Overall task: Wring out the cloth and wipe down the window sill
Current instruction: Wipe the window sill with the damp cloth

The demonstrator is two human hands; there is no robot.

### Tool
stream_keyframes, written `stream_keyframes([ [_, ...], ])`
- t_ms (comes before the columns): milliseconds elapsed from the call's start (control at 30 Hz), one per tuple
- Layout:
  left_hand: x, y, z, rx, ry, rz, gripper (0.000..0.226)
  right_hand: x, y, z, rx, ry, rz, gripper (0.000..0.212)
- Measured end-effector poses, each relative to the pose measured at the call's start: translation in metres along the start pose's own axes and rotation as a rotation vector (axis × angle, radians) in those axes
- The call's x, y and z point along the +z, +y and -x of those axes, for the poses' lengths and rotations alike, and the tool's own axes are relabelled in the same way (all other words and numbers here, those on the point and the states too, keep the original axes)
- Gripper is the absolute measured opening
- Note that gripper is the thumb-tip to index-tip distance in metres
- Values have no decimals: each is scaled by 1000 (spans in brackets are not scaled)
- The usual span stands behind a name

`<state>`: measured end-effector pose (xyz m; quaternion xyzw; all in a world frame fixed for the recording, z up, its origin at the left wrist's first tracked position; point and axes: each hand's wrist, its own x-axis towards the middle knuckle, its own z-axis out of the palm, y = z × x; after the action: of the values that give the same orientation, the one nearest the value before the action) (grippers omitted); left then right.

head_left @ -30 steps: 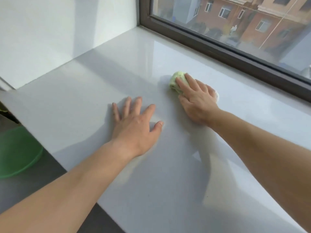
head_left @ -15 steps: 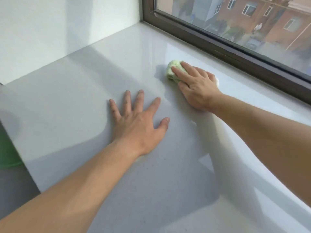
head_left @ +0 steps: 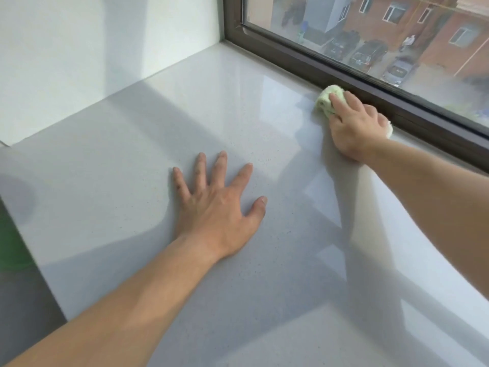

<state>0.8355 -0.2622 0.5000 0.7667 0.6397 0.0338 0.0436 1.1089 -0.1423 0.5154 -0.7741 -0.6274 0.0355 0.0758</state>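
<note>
Pressing the bunched green cloth (head_left: pixel 326 99) onto the window sill (head_left: pixel 127 160), the right hand (head_left: pixel 352 125) is laying its fingers fairly straight across it rather than gripping it, probably to bear down evenly. The cloth is sitting at the sill's back edge, against the dark window frame (head_left: pixel 291 65), where dirt likely gathers. The left hand (head_left: pixel 219 207) is resting spread and empty on the sill, seemingly bracing the reach.

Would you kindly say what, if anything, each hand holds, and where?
Right hand presses down on top of the green cloth; left hand lies flat on the sill, empty.
</note>
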Motion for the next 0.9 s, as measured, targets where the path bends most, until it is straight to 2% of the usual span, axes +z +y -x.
stream_keyframes([
  [67, 0, 0, 1, 0, 3, 1, 72, 3, -14, 13, 43, 33, -9, 50],
  [200, 0, 0, 1, 1, 2, 5, 73, 6, -13, 60, -253, -10, -16, 48],
  [233, 0, -1, 1, 1, -2, 5, 73, 2, -3, 61, -272, -42, -10, 48],
  [333, -1, 0, 1, 8, -12, 3, 73, -8, 26, 41, -34, -39, -29, 48],
  [400, -1, 0, 1, 7, -14, 4, 73, -6, 18, 44, 55, 9, -27, 48],
  [467, -1, -1, 1, 10, -16, -1, 73, 0, 3, 67, -23, 18, -25, 48],
  [567, -1, -1, 2, 14, -9, 2, 72, -1, 6, 100, -280, -36, -36, 48],
  [600, -2, -1, 2, 12, -8, 0, 72, -5, 17, 95, -282, -56, -39, 47],
  [700, -1, 0, 1, 17, -11, -4, 72, -13, 43, 63, 13, -49, -34, 49],
  [767, -1, 0, 1, 16, -12, -2, 73, -12, 36, 59, 124, -11, -33, 51],
  [833, -1, -1, 1, 19, -20, -3, 72, -8, 17, 76, 90, -13, -40, 51],
  [900, -1, -1, 1, 21, -22, 1, 72, -3, 2, 109, -82, -17, -40, 50],
])
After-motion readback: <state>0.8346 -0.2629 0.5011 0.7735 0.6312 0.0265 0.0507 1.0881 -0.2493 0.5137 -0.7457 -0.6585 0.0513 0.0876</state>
